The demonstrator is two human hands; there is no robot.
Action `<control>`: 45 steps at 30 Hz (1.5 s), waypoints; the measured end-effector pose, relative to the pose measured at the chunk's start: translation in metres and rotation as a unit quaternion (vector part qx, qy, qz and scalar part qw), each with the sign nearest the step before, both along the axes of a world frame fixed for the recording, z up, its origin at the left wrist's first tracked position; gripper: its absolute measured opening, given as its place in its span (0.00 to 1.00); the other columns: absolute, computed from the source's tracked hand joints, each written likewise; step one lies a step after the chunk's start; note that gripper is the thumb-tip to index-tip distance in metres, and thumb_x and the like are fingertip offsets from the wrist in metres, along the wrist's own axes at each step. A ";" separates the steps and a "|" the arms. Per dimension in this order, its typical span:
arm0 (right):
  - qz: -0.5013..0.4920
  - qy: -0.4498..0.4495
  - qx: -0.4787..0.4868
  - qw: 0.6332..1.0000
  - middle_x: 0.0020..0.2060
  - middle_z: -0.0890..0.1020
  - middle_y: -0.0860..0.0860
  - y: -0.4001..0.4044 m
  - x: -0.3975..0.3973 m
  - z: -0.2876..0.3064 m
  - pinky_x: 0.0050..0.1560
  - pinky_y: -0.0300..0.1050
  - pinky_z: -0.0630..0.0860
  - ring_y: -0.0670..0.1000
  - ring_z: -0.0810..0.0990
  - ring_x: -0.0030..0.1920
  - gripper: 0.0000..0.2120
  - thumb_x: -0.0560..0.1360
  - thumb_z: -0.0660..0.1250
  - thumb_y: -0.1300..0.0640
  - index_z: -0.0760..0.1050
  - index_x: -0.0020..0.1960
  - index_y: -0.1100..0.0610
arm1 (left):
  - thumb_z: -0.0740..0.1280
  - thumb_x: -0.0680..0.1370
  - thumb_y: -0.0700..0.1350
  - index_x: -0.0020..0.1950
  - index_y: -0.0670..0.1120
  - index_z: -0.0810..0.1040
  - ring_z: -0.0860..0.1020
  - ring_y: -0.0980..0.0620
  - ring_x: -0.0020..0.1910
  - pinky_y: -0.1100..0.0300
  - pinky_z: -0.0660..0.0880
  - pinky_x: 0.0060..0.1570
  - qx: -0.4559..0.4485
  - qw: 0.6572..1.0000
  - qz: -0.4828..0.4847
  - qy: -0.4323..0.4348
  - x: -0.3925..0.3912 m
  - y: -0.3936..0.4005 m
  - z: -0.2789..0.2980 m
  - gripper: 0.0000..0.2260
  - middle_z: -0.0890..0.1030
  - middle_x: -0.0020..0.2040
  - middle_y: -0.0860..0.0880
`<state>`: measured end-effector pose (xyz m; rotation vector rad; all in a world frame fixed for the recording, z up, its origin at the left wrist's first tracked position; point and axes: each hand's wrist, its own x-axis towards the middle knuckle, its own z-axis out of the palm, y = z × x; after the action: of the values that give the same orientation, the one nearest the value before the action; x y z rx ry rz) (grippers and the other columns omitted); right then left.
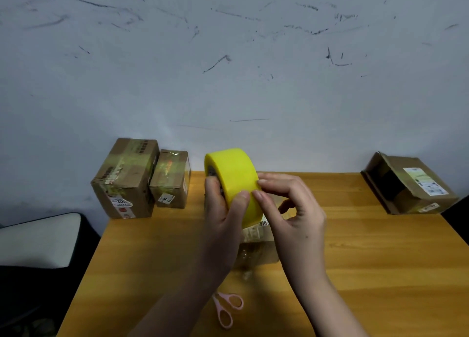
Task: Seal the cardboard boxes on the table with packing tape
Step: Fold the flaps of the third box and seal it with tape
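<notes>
My left hand (223, 209) grips a thick roll of yellow packing tape (234, 182), held upright above the table's middle, thumb on the outer face. My right hand (291, 209) touches the roll's outer surface with its curled fingertips, picking at the tape. Below my hands lies a small cardboard box (256, 245), mostly hidden by them. Two taped cardboard boxes (124, 179) (172, 182) stand side by side at the table's far left corner. Another cardboard box (408, 184) with a white label lies tilted at the far right corner, one end open.
Pink-handled scissors (227, 308) lie on the wooden table (380, 260) near its front edge, partly under my left forearm. A scuffed white wall rises behind the table. A pale cushion or seat (38, 240) sits left of the table.
</notes>
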<state>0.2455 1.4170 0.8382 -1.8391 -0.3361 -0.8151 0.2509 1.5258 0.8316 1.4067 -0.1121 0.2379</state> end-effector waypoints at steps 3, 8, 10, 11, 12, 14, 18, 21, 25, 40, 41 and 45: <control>0.033 0.081 0.073 0.993 0.47 0.82 0.43 0.003 0.001 0.002 0.42 0.34 0.72 0.45 0.80 0.52 0.02 0.72 0.71 0.58 0.79 0.43 0.51 | 0.62 0.68 0.57 0.49 0.48 0.68 0.73 0.54 0.41 0.59 0.72 0.41 0.010 1.000 0.005 0.005 0.003 0.000 0.000 0.16 0.73 0.43 0.48; 0.000 0.075 0.049 0.996 0.49 0.81 0.41 0.006 0.003 -0.007 0.44 0.40 0.75 0.47 0.81 0.50 0.07 0.74 0.70 0.54 0.78 0.51 0.46 | 0.62 0.67 0.59 0.51 0.55 0.71 0.76 0.44 0.51 0.47 0.73 0.50 0.033 0.998 0.001 0.051 0.006 0.003 -0.005 0.15 0.75 0.52 0.42; -0.019 0.028 -0.005 0.999 0.52 0.81 0.43 0.005 0.005 -0.013 0.47 0.40 0.77 0.45 0.81 0.51 0.11 0.76 0.68 0.53 0.78 0.58 0.49 | 0.64 0.67 0.60 0.49 0.56 0.72 0.76 0.41 0.53 0.40 0.74 0.53 0.024 0.997 -0.004 0.072 0.007 0.003 -0.008 0.14 0.75 0.54 0.40; -0.030 0.004 -0.041 0.999 0.52 0.81 0.44 0.004 0.006 -0.016 0.49 0.42 0.78 0.45 0.81 0.52 0.11 0.77 0.66 0.53 0.79 0.59 0.53 | 0.64 0.67 0.60 0.49 0.55 0.72 0.76 0.40 0.53 0.38 0.73 0.54 0.019 0.997 -0.002 0.077 0.007 0.003 -0.009 0.14 0.74 0.55 0.39; -0.041 -0.013 -0.065 0.997 0.52 0.82 0.46 0.004 0.007 -0.019 0.50 0.45 0.78 0.44 0.80 0.53 0.11 0.78 0.66 0.53 0.80 0.58 0.55 | 0.65 0.67 0.60 0.49 0.55 0.72 0.76 0.39 0.54 0.36 0.72 0.55 0.018 0.997 0.001 0.080 0.008 0.003 -0.011 0.14 0.74 0.55 0.38; -0.052 -0.024 -0.068 0.996 0.52 0.82 0.47 0.004 0.008 -0.021 0.49 0.46 0.79 0.44 0.80 0.54 0.10 0.77 0.66 0.54 0.81 0.55 0.58 | 0.65 0.68 0.59 0.50 0.54 0.72 0.76 0.40 0.53 0.37 0.72 0.55 0.021 0.997 0.005 0.073 0.009 0.003 -0.011 0.15 0.74 0.54 0.39; -0.009 0.023 -0.020 1.000 0.47 0.83 0.44 0.001 0.013 -0.012 0.46 0.30 0.72 0.42 0.81 0.51 0.05 0.73 0.72 0.56 0.82 0.49 0.55 | 0.63 0.68 0.59 0.52 0.49 0.69 0.75 0.47 0.45 0.55 0.74 0.45 0.035 0.999 0.009 0.037 0.012 0.005 -0.012 0.19 0.75 0.49 0.42; 0.025 0.079 -0.014 0.996 0.42 0.82 0.41 -0.006 0.021 0.001 0.41 0.30 0.71 0.41 0.81 0.46 0.03 0.70 0.72 0.56 0.80 0.44 0.50 | 0.61 0.68 0.59 0.52 0.47 0.67 0.73 0.57 0.38 0.60 0.72 0.39 0.074 0.997 0.011 0.006 0.013 0.010 -0.010 0.20 0.74 0.41 0.50; 0.034 0.095 -0.028 0.994 0.43 0.79 0.42 -0.007 0.032 0.001 0.44 0.32 0.72 0.41 0.79 0.48 0.03 0.72 0.71 0.56 0.78 0.42 0.49 | 0.63 0.68 0.60 0.52 0.46 0.65 0.74 0.47 0.37 0.44 0.73 0.38 0.149 0.989 0.012 -0.010 0.017 0.017 -0.016 0.21 0.73 0.41 0.44; 0.052 0.124 0.019 0.991 0.53 0.79 0.40 -0.006 0.028 -0.015 0.50 0.43 0.75 0.45 0.78 0.58 0.16 0.71 0.71 0.50 0.71 0.56 0.46 | 0.66 0.70 0.58 0.53 0.51 0.66 0.78 0.50 0.43 0.61 0.74 0.38 0.160 0.984 -0.031 0.077 0.020 0.022 -0.020 0.18 0.77 0.49 0.41; 0.054 0.129 0.027 0.990 0.53 0.79 0.40 -0.007 0.028 -0.016 0.50 0.41 0.75 0.44 0.78 0.58 0.20 0.70 0.72 0.51 0.69 0.58 0.45 | 0.66 0.69 0.58 0.53 0.51 0.66 0.78 0.49 0.44 0.61 0.75 0.39 0.147 0.985 -0.038 0.083 0.021 0.022 -0.021 0.19 0.77 0.50 0.41; 0.036 0.101 -0.049 0.993 0.54 0.79 0.42 -0.011 0.036 -0.022 0.49 0.41 0.75 0.43 0.77 0.58 0.15 0.71 0.70 0.46 0.78 0.56 0.47 | 0.69 0.68 0.58 0.53 0.48 0.65 0.76 0.47 0.45 0.65 0.72 0.36 0.155 0.985 -0.048 0.063 0.020 0.018 -0.021 0.22 0.75 0.51 0.39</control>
<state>0.2811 1.4059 0.8165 -1.9713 -0.3155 -0.5657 0.2707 1.5442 0.8101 1.7178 -0.1144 0.0515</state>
